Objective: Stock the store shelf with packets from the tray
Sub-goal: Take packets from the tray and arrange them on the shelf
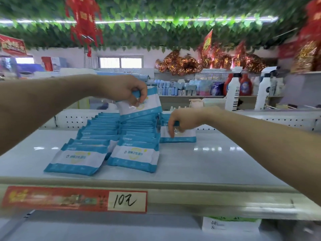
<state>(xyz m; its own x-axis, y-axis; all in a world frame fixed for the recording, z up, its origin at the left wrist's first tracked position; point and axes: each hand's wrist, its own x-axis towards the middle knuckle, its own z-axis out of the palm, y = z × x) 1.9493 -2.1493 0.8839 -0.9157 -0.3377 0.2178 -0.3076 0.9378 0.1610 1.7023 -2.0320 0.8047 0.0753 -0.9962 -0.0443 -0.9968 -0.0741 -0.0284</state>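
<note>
Blue-and-white packets stand in two leaning rows on the white shelf (pixel 208 164): a left row (pixel 78 159) and a middle row (pixel 135 156). My left hand (pixel 125 87) pinches the top edge of a raised packet (pixel 142 105) above the back of the middle row. To the right, my right hand (pixel 182 120) grips the top of another packet (pixel 178 136) that stands upright on the shelf at the start of a third row. The tray is not in view.
The shelf's front rail carries a red price label (pixel 74 199) reading 10. A perforated back panel (pixel 78 119) closes the shelf behind the rows. White spray bottles (pixel 232 91) stand beyond at the right. Bare shelf surface lies right of the packets.
</note>
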